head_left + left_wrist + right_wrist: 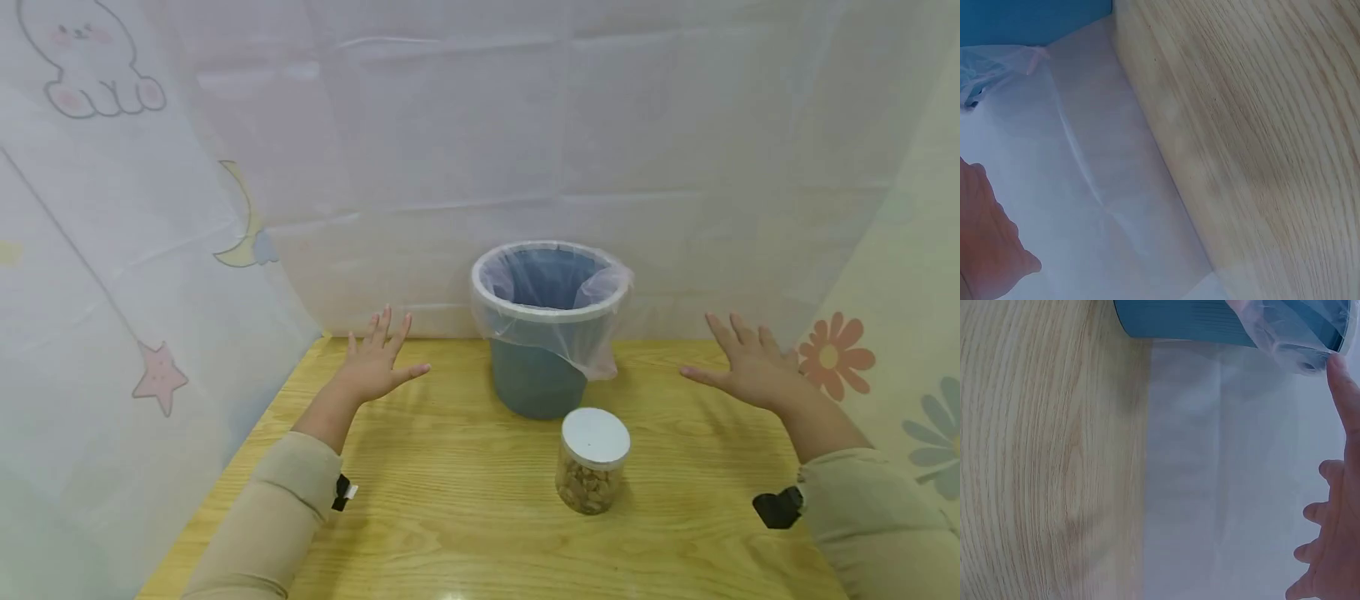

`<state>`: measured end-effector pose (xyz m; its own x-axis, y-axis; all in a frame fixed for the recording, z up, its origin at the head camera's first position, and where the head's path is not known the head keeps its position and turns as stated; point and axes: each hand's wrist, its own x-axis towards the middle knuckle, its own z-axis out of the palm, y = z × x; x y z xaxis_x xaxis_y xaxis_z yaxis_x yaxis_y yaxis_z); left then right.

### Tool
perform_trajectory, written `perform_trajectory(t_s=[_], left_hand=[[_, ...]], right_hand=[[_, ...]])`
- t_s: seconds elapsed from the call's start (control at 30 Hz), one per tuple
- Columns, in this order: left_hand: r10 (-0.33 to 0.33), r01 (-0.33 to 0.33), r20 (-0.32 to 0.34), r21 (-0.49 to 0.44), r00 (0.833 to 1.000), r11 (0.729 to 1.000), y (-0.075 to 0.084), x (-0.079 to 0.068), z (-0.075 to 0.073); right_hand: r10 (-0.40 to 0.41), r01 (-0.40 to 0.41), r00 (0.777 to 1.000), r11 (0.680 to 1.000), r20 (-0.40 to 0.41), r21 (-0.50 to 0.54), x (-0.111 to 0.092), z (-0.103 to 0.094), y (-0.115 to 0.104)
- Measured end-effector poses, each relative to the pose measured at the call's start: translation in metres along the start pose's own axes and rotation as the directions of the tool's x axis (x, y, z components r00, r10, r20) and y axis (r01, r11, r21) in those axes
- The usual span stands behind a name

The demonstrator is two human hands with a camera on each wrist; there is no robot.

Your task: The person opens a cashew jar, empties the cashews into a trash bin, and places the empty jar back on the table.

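Note:
My left hand (372,367) hovers over the left side of the table, fingers spread and straight, holding nothing. On the other side, my right hand (753,371) is held out the same way with its thumb toward the middle. Between them, near the back, stands a blue trash can (536,375) with a white rim, lined with a thin pinkish plastic bag (596,354) folded over the edge. In front of it sits a clear jar (588,483) of brown pieces that look like nuts, under a white lid (596,435). Neither hand touches these things.
The wooden table (450,517) runs back to a pale sheet (450,167) hung as a wall. Printed sheets with a star (160,377) and flowers (836,356) enclose the left and right sides. Dark wrist devices (778,508) show at both sleeves.

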<state>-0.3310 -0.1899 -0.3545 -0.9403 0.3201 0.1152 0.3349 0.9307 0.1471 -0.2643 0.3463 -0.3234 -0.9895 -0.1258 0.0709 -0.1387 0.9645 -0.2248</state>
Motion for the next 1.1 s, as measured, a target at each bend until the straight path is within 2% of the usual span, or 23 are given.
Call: perform_trajectory(t_s=[0.17, 0.37, 0.57, 0.7, 0.83, 0.93, 1.0, 1.1], left_hand=[[0.034, -0.035, -0.031, -0.058, 0.999, 0.998, 0.004, -0.001, -0.002], [0.091, -0.104, -0.089, -0.153, 0.992, 0.983, 0.008, 0.0, -0.001], [0.077, -0.093, -0.081, -0.208, 0.994, 0.974, 0.012, 0.0, 0.002], [0.072, -0.087, -0.063, -0.278, 0.995, 0.957, 0.013, -0.001, 0.003], [0.077, -0.096, -0.068, -0.339, 0.995, 0.936, 0.015, -0.003, 0.005], [0.087, -0.113, -0.085, -0.389, 0.993, 0.914, 0.017, -0.002, 0.006], [0.086, -0.12, -0.099, -0.414, 0.991, 0.902, 0.018, -0.001, 0.007], [0.076, -0.123, -0.128, -0.417, 0.989, 0.901, 0.02, 0.001, 0.009]], right_hand=[[-0.061, 0.06, 0.998, 0.997, 0.002, 0.055, -0.002, -0.004, 0.0], [-0.149, 0.148, 0.989, 0.981, -0.003, 0.127, -0.003, -0.005, 0.001], [-0.224, 0.22, 0.974, 0.925, -0.024, 0.309, -0.004, -0.004, 0.001], [-0.223, 0.223, 0.974, 0.91, -0.042, 0.348, -0.005, -0.001, 0.0], [-0.214, 0.202, 0.977, 0.869, -0.025, 0.451, -0.006, 0.004, -0.001], [-0.229, 0.196, 0.973, 0.815, -0.007, 0.546, -0.006, 0.009, -0.002], [-0.232, 0.198, 0.973, 0.796, -0.015, 0.572, -0.006, 0.012, -0.003], [-0.254, 0.224, 0.966, 0.758, -0.04, 0.612, -0.005, 0.017, -0.004]])
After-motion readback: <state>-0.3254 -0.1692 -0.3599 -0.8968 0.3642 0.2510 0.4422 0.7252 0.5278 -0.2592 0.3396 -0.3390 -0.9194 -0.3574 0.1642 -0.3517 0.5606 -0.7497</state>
